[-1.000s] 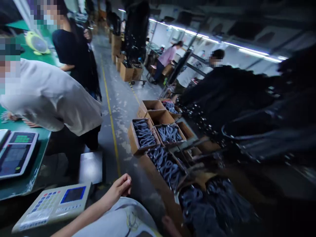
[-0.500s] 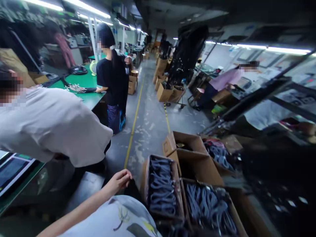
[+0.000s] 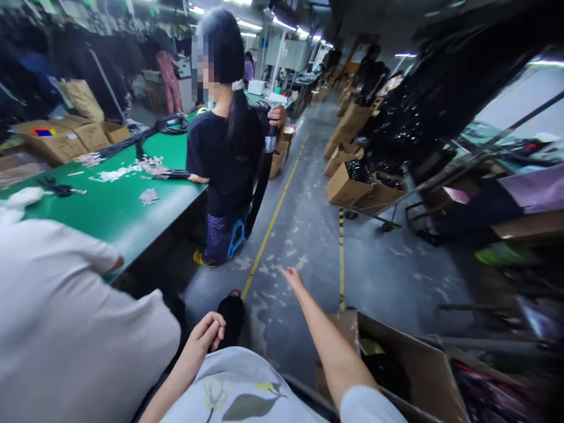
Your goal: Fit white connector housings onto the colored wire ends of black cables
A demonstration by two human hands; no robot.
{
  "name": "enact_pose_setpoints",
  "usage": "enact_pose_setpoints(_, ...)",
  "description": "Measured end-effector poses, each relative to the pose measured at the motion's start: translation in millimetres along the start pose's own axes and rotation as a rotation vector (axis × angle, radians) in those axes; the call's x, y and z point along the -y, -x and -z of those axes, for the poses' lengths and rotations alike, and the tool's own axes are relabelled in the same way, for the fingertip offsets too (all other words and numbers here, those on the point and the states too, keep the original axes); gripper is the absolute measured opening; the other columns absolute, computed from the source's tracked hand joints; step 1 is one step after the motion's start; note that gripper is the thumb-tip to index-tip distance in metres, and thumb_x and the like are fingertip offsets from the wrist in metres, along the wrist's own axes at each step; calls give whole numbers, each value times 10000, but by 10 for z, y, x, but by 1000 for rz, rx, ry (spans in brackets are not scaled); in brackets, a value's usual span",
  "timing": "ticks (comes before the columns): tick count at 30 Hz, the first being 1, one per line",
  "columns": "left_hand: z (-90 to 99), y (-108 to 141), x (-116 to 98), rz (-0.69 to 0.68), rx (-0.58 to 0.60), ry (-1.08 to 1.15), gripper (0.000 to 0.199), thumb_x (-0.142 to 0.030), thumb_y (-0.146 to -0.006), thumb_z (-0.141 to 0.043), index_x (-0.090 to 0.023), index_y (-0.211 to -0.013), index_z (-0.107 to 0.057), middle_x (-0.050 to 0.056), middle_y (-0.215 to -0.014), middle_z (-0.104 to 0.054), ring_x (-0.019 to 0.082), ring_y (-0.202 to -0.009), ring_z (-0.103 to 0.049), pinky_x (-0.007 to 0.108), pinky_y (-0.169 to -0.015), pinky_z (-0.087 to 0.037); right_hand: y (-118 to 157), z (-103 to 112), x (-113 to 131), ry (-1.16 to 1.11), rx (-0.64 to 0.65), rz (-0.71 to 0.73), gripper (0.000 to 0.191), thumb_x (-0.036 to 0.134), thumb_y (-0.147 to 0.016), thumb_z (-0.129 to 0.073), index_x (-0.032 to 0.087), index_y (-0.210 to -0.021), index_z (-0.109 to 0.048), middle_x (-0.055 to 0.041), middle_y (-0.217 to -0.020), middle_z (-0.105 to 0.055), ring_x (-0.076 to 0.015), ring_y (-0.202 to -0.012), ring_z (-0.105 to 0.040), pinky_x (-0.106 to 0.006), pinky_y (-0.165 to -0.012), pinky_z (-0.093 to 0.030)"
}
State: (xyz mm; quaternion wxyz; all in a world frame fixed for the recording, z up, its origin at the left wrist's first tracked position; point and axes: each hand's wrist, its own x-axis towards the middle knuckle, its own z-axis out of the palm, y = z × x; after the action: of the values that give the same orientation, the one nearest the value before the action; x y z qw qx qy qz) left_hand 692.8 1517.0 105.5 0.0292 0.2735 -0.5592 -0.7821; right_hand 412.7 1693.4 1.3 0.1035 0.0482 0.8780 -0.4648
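Observation:
My left hand (image 3: 209,330) is held in front of my body, its fingers loosely curled together with nothing visible in them. My right hand (image 3: 293,277) is stretched forward over the grey floor (image 3: 286,305); its fingers look slightly apart and hold nothing that I can see. Neither hand touches any object. Below my right forearm stands an open cardboard box (image 3: 405,352) with dark contents. To the left of my left hand is a co-worker in a light shirt (image 3: 83,329), bent toward the green table (image 3: 171,202).
Ahead, another person in a dark shirt (image 3: 224,141) stands at the table, holding a bundle of black cables (image 3: 259,188). Small pale pieces (image 3: 150,197) lie on the table. A yellow floor line (image 3: 277,217) runs along the aisle. A cart with cardboard boxes (image 3: 350,185) stands right of it.
I have moved forward along the aisle, and the person ahead appears closer. My right arm has come into view. The boxes of coiled cables have passed out of view at the bottom.

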Motion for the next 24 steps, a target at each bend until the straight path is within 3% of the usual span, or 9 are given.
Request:
enact_pose_setpoints(3,-223,-1049,-409,-10,-23,34,568,-691,-727,-743,-163,-867,-587,-45,-651,-501,55,-495,-341,211,-510,-214,-1229,-292,750,-48,63,34,468,395,-917,-681,157,-1306,-576,-130,-1366,-588,-264,-1217,-599,-488,-1044,-503)
enact_pose_setpoints(6,-497,-2021,-1018,-24,-13,-14,574,-704,-715,-738,-168,-839,-572,-66,-612,-435,55,-497,-285,204,-503,-183,-2322,-490,1556,-111,122,104,805,366,-777,-796,101,-1447,-438,-217,-1541,-433,-307,-1416,-451,-446,-1177,-378)
enact_pose_setpoints(9,-807,-2861,-1591,-81,5,-105,531,-684,-758,-716,-174,-846,-596,-61,-611,-422,73,-538,-301,204,-522,-233,-3173,-718,2231,-192,197,213,1035,365,-688,-834,87,-1529,-299,-219,-1639,-281,-269,-1524,-296,-361,-1241,-267)
enact_pose_setpoints(11,-1017,-3395,-1881,-122,-1,-160,511,-676,-767,-713,-182,-852,-611,-50,-630,-434,88,-566,-346,211,-541,-292,-3580,-920,2551,-253,268,280,1048,352,-639,-858,121,-1514,-330,-174,-1598,-382,-239,-1478,-374,-336,-1218,-309)
enact_pose_setpoints(14,-1305,-4236,-2137,-172,-91,-226,514,-681,-774,-701,-196,-925,-626,-37,-689,-472,104,-611,-422,218,-579,-366,-3986,-1218,2814,-328,374,340,807,319,-641,-837,173,-1360,-502,-92,-1313,-659,-220,-1219,-603,-346,-1084,-467)
enact_pose_setpoints(16,-1472,-4823,-2194,-216,-210,-258,540,-676,-787,-690,-213,-1056,-626,-25,-771,-519,118,-690,-497,224,-660,-428,-4196,-1330,2851,-357,435,375,530,312,-694,-773,187,-1178,-597,-61,-1089,-728,-221,-1022,-666,-361,-978,-526)
enact_pose_setpoints(18,-1637,-5389,-2186,-275,-376,-309,592,-661,-780,-696,-233,-1179,-600,-4,-888,-578,151,-829,-569,254,-785,-468,-4428,-1307,2811,-386,533,441,394,320,-678,-765,214,-1031,-624,-27,-945,-726,-216,-891,-671,-346,-883,-548)
enact_pose_setpoints(21,-1946,-6095,-2163,-267,-623,-353,625,-660,-692,-733,-217,-1118,-622,29,-978,-648,224,-974,-607,305,-871,-476,-4905,-989,2744,-436,750,540,354,324,-594,-803,248,-875,-602,25,-794,-679,-191,-740,-637,-308,-737,-540)
enact_pose_setpoints(24,-2364,-6623,-2284,-137,-705,-300,537,-658,-630,-750,-192,-872,-635,34,-834,-658,224,-840,-610,306,-767,-485,-5568,-488,2837,-481,930,565,325,300,-568,-782,243,-794,-556,32,-723,-626,-163,-656,-573,-296,-657,-501)
